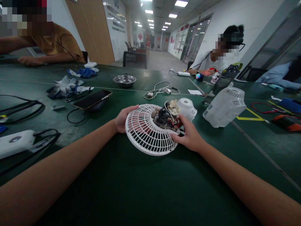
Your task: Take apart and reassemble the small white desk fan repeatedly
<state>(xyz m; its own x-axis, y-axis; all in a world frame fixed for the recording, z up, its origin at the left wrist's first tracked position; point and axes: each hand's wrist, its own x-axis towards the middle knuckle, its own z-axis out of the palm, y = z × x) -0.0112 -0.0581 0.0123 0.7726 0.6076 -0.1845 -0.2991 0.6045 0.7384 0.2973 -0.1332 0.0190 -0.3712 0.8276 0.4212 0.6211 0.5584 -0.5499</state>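
"Bare forearms [77, 160] closest, both reaching up to a white fan grille [150, 133] held tilted at the table [131, 188]. Left hand [123, 121] is gripping the grille's left rim, right hand [189, 133] is curled round the side of the motor unit [162, 117] on its back. How would you handle that?"

"Honestly? Motor's probably the heavy lump, so I'd support it with the right hand, low near the hub and off the thin wires [176, 123], which look easy to snag. Left only needs to steady the rim. Squeezing those skinny bars could crack one imo."

"Is the bottom edge touching down?"

"Can't tell from this angle. If it isn't, I'd rest it, way less wobble."

"What's around it?"

"Dark green tabletop with pale seams. Small white housing [187, 106] just behind the grille's right side, bigger white housing [224, 108] out to the grille's right. Straight behind the grille is a loose white cable [162, 91], with a metal bowl [125, 81] behind and to the left. Phone [94, 99] is left of the grille."

"And the room?"

"Officey. Long walkway past the grille under ceiling lights [181, 3], person in an orange-brown top [62, 40] far left of it, another in white [202, 62] beyond it to the right."
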